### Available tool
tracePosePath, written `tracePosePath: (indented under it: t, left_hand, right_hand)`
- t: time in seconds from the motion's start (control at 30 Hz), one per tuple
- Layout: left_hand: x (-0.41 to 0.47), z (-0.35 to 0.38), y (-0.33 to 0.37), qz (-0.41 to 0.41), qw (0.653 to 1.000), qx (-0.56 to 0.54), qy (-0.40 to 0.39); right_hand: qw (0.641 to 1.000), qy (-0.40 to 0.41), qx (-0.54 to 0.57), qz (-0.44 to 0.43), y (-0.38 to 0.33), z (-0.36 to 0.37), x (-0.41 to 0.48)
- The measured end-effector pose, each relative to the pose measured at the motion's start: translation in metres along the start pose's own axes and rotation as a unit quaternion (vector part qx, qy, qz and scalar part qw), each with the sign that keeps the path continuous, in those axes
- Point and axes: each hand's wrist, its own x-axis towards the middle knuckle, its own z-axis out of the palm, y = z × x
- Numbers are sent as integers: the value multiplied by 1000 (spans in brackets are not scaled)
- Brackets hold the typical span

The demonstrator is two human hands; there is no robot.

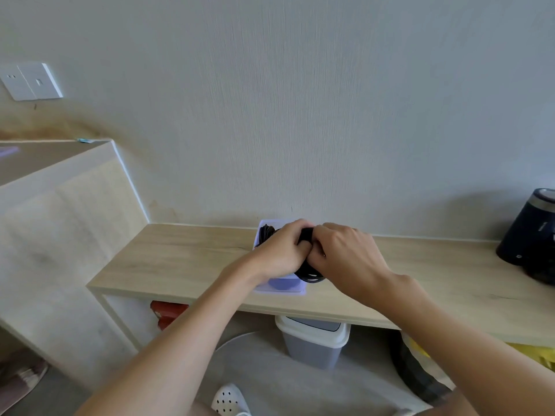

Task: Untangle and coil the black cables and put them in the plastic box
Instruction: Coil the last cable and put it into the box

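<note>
- Cable bundle (309, 273), black and already looped, is between the fingers of both hands. The left hand (279, 250) and the right hand (348, 253) are both clenched on it, with the knuckles almost touching.
- Its loops hang just under the fingers, on the side toward the person. The upper part is hidden inside the grip.
- The plastic box (282, 289) lies directly below the fingers on the counter (180, 259). Its long axis runs away from the person toward the wall, so I judge the way for the bundle is straight down.
- Beyond the left fingers, at the far end of the box, another coiled black cable (265, 232) already lies inside.
- Both hands are about equally near to the box. The hanging loops reach over its right rim and may catch there.
- Far to the right of the fingers stands a dark appliance (531, 235), well apart from the path.
</note>
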Motion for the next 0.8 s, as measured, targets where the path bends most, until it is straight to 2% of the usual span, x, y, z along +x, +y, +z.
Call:
tracePosePath:
  t: [0.2,0.33,0.4,0.57,0.8]
  left_hand:
    - [-7,-10,9,-4,994,49,-101]
    - [-7,-9,10,-15,974,162,-155]
    - [-10,-3,8,-3,974,155,-167]
    - [-19,6,11,48,993,19,-108]
    - [-20,10,14,111,993,4,-46]
  right_hand:
    - [992,-70,103,-2,6,-3,-4]
    - [989,-48,135,-23,7,-10,-2]
    - [988,-44,146,-36,7,-14,0]
    - [985,-22,174,11,19,-18,5]
    - [966,-36,243,76,25,-27,6]
